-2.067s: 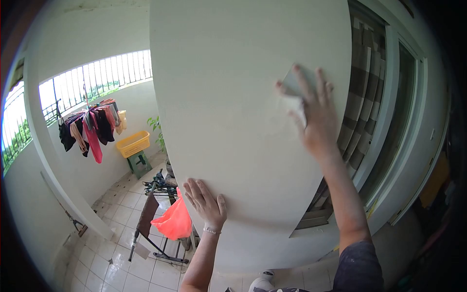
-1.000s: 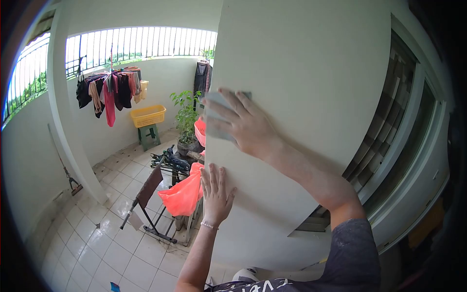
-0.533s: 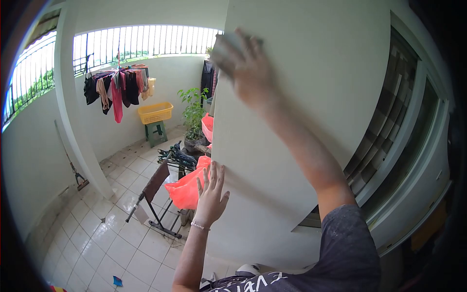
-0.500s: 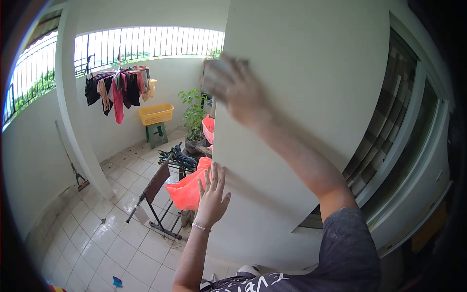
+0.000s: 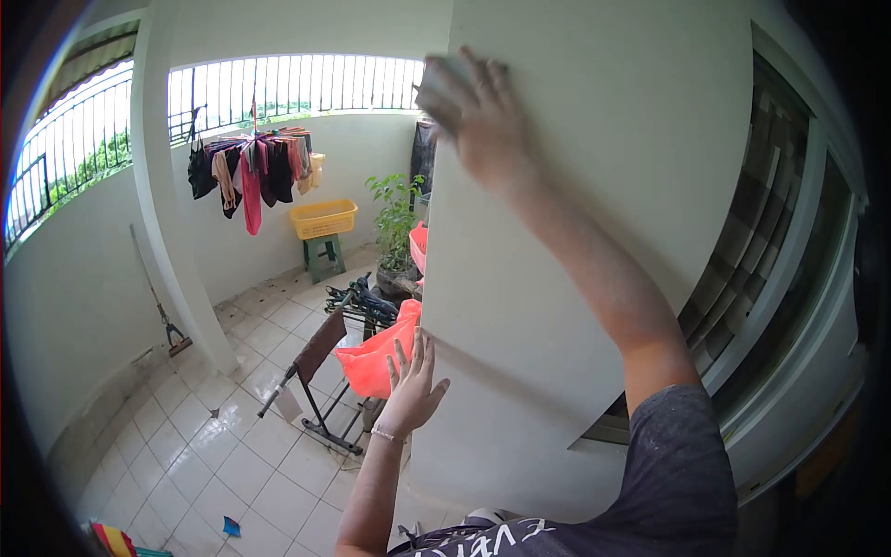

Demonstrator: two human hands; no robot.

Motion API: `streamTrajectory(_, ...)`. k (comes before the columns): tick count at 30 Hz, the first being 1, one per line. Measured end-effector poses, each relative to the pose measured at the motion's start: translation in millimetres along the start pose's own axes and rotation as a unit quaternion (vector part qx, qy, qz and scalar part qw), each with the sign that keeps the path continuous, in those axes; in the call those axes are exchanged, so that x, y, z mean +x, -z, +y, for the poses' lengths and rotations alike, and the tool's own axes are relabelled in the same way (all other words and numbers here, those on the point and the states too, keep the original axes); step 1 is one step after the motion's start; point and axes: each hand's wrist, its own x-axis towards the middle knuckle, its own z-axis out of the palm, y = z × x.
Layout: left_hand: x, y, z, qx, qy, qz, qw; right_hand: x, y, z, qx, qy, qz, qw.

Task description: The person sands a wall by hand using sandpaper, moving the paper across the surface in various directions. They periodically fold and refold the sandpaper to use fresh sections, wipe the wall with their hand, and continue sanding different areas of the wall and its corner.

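Observation:
High on the pale wall [image 5: 575, 241], near its outer corner, my right hand [image 5: 490, 130] presses a flat grey sheet [image 5: 440, 97] that looks like sandpaper. The sheet is blurred, and the fingers lie partly across it. My left hand [image 5: 414, 385] is open, fingers spread, by the lower part of the same corner. It appears to rest against the wall edge, holding nothing. Just behind it hangs a bright coral plastic bag [image 5: 369, 364].
A folding frame [image 5: 320, 371] stands on the tiles behind the left hand. Further back are a potted plant [image 5: 394, 218], a yellow basket [image 5: 323, 220] on a green stool [image 5: 322, 260], and hanging laundry [image 5: 252, 176]. A window [image 5: 752, 213] is at the right; a mop [image 5: 173, 334] leans left.
My right hand has slid up the wall with the grey sheet. My left hand stays by the corner, fingers still spread. The whole view has shifted slightly.

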Motion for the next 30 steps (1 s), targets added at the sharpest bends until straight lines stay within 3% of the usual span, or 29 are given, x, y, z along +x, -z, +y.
streamTrajectory(2,-1,-6,2,-0.003,-0.003,-0.001,1.0,-38,-11,-49,0.032,0.149,-0.07,0.986)
streamTrajectory(4,-2,-11,4,-0.005,-0.009,-0.008,1.0,-87,-36,-96,-0.047,0.307,-0.085,0.947)
streamTrajectory(7,-12,-10,0,0.004,-0.009,-0.029,1.0,-76,-42,-86,-0.039,0.292,-0.057,0.954)
streamTrajectory(10,-18,-10,-8,0.012,0.017,-0.045,0.999,-35,-31,-45,0.003,0.196,-0.047,0.98)
streamTrajectory(12,-22,-14,-20,-0.002,0.052,-0.04,0.998,20,-1,17,-0.07,0.008,0.019,0.997)
streamTrajectory(13,-23,-15,-27,-0.015,0.07,-0.03,0.997,30,-7,31,-0.042,-0.025,0.106,0.993)
streamTrajectory(17,-30,-19,-37,-0.035,0.093,-0.041,0.994,12,-8,-3,0.007,-0.004,0.041,0.999)
streamTrajectory(20,-36,-23,-43,-0.033,0.098,-0.051,0.993,-46,-35,-71,0.024,0.14,-0.018,0.99)
streamTrajectory(23,-45,-17,-44,-0.022,0.099,-0.066,0.993,-68,-41,-85,0.028,0.217,-0.03,0.975)
streamTrajectory(26,-50,-14,-52,-0.011,0.11,-0.068,0.992,-30,-24,-41,-0.027,0.168,-0.017,0.985)
streamTrajectory(28,-49,-14,-52,-0.03,0.129,-0.07,0.989,7,-13,-4,0.033,0.055,0.012,0.998)
streamTrajectory(30,-49,-18,-54,-0.042,0.128,-0.071,0.988,37,-5,23,-0.072,-0.039,0.075,0.994)
